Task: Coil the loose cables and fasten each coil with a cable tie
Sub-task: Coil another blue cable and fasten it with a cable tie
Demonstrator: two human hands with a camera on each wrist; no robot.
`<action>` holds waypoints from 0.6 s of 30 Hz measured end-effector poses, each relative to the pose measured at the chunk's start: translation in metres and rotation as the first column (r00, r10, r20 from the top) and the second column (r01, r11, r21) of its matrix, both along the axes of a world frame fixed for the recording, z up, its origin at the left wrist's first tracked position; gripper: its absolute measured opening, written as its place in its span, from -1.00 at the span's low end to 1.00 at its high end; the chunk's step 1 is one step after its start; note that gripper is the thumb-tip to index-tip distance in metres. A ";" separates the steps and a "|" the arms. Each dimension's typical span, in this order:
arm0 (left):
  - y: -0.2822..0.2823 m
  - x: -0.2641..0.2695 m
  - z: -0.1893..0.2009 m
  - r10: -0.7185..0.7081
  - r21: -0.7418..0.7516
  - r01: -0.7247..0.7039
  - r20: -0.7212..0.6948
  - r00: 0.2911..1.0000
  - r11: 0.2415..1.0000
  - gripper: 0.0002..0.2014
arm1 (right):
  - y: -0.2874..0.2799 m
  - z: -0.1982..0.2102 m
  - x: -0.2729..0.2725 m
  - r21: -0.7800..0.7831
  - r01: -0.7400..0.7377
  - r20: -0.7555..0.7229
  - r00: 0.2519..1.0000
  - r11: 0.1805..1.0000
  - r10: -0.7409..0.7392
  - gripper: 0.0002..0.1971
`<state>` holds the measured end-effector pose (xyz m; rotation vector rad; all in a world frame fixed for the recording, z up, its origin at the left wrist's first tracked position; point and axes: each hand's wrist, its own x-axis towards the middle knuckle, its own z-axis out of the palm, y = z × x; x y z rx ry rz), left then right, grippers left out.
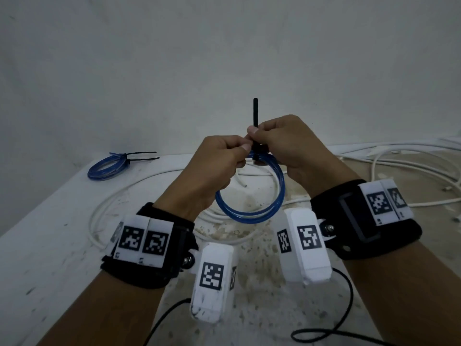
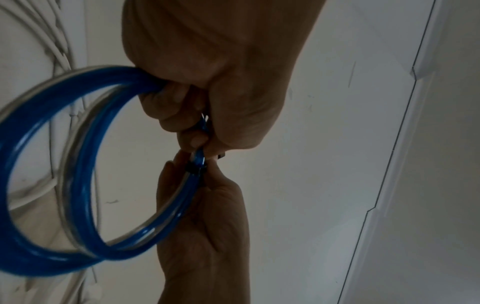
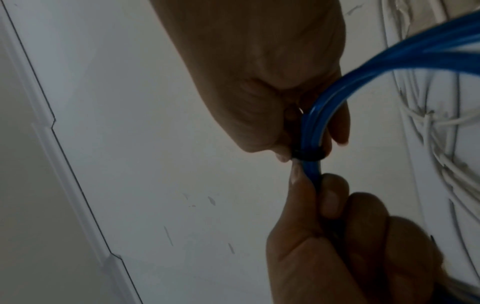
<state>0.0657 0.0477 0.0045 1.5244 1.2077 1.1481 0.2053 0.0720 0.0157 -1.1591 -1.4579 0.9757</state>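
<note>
mid-frame, our left hand (image 1: 219, 158) gripped the blue coil (image 1: 252, 208), right hand (image 1: 282, 143) pinching the cable tie (image 1: 255, 113); next, pull it snug

We see the head view evenly, dimly lit and bent at its edges. Both wrist views are darker, hands shadowed, the near blue coil (image 2: 85, 185) blurred.

A translucent blue cable coil (image 1: 252, 193) bound by a black cable tie (image 1: 255, 131), a second blue coil (image 1: 104, 168) with black ties, loose white cables (image 1: 399, 161), a white tabletop (image 1: 50, 245) with brownish stains, and black wristbands (image 1: 366, 221) bearing white blocks printed with black-and-white square codes.
</note>
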 end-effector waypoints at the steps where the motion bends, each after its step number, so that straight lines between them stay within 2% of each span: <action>1: 0.000 0.000 0.000 -0.013 0.007 0.013 -0.020 1.000 1.000 -0.79 | 0.001 -0.001 0.000 0.020 0.026 0.017 1.000 0.999 -0.026 -0.77; 6: 0.000 -0.003 -0.001 -0.035 0.064 0.043 -0.118 0.992 0.997 -0.76 | 0.005 -0.008 -0.002 0.112 0.118 0.084 0.988 0.987 -0.128 -0.79; 9: -0.001 -0.003 -0.003 -0.004 0.102 0.018 -0.134 0.991 0.995 -0.76 | 0.004 -0.010 -0.006 0.102 0.115 0.050 0.991 0.988 -0.121 -0.76; 11: 0.000 -0.003 -0.003 0.038 0.160 -0.017 -0.128 0.991 0.987 -0.77 | 0.001 -0.007 -0.007 0.073 0.081 0.004 0.997 0.994 -0.081 -0.72; 14: 0.003 -0.005 -0.001 0.120 0.266 -0.065 -0.196 0.973 0.962 -0.77 | -0.004 -0.002 -0.008 -0.048 -0.080 -0.033 0.996 0.996 0.078 -0.62; 16: 0.003 -0.007 0.000 0.122 0.276 -0.063 -0.202 0.972 0.959 -0.78 | -0.008 -0.001 -0.007 -0.138 -0.172 0.004 0.985 0.975 0.174 -0.59; 18: 0.004 -0.007 0.000 0.117 0.255 -0.065 -0.194 0.974 0.965 -0.82 | -0.008 -0.002 -0.007 -0.159 -0.201 0.070 0.974 0.967 0.214 -0.59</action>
